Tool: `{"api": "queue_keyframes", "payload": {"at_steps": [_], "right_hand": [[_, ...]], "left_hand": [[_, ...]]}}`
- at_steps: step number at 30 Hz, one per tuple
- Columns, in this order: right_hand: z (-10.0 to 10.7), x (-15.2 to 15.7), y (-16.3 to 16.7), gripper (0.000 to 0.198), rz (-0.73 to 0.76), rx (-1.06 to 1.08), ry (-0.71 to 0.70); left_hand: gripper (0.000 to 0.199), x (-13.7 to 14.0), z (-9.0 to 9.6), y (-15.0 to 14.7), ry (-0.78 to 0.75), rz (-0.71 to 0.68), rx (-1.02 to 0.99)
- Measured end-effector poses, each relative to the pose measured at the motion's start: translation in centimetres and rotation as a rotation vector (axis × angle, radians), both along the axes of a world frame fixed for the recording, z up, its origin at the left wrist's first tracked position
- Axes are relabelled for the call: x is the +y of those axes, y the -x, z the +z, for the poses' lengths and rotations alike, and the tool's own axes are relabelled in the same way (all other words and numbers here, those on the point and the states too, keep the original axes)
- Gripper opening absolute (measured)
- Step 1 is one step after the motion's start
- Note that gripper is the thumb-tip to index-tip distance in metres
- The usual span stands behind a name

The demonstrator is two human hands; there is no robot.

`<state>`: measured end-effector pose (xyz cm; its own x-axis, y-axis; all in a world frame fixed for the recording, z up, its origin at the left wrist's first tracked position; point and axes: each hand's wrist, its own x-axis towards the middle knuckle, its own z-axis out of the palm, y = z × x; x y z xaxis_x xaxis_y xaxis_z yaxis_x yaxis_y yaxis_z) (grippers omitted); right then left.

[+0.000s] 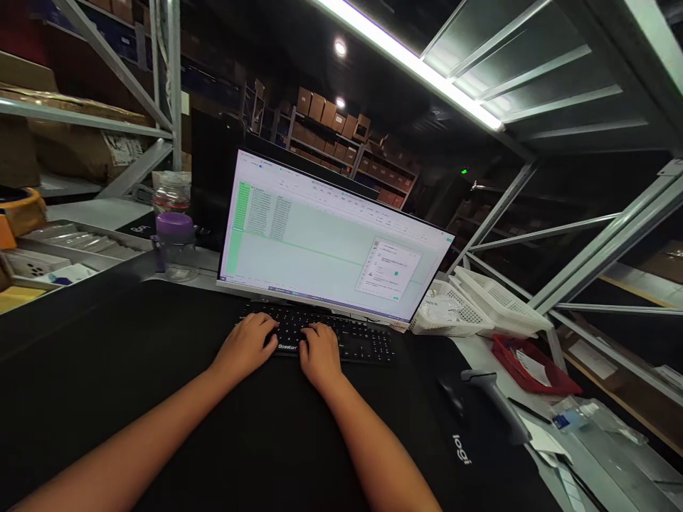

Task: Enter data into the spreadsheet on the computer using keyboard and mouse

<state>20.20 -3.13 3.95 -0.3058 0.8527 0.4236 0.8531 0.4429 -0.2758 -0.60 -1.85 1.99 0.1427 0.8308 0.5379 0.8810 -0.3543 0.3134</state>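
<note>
Both my hands rest on a black keyboard [368,345] with white key letters, which lies on a large black desk mat [256,441]. My left hand [248,345] covers the left end of the keys, fingers stretched over them. Over the middle keys lies my right hand [321,355], its fingers spread a little and the thumb apart. Neither hand holds anything. Just behind the keyboard stands a monitor [320,242], showing a spreadsheet with a green column and a small pop-up window at its right.
Right of the keyboard are a black mouse [451,395], a grey barcode scanner [496,402], white baskets [453,313] and a red tray [533,366]. A purple-lidded bottle [176,245] stands left of the monitor, near a sectioned tray [107,267]. Metal shelf frames [587,256] rise at both sides.
</note>
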Motion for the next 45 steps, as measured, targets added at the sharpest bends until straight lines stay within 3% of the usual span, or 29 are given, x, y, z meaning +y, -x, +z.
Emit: {"api": "queue_keyframes", "payload": {"at_steps": [13,19,27,38,45], "right_hand": [[0.6,0.0,0.0,0.022,-0.047,0.043,-0.002],[0.4,-0.1,0.5,0.038,0.001,-0.009,-0.004],[0.6,-0.1,0.8,0.037,-0.032,0.017,0.026],[0.2,-0.3,0.6,0.037,-0.013,-0.026,0.004],[0.2,-0.1,0.4,0.04,-0.01,0.0,0.035]], "left_hand": [[0.04,0.1,-0.5,-0.3,-0.005,-0.039,0.012],[0.049,0.2,-0.9,-0.5,-0.026,0.016,-0.006],[0.052,0.8,-1.2,-0.9,-0.069,-0.013,0.103],[0.063,2.8,-4.1,0.2,-0.069,-0.037,0.117],[0.061,2.8,-3.8,0.1,-0.055,-0.049,0.092]]}}
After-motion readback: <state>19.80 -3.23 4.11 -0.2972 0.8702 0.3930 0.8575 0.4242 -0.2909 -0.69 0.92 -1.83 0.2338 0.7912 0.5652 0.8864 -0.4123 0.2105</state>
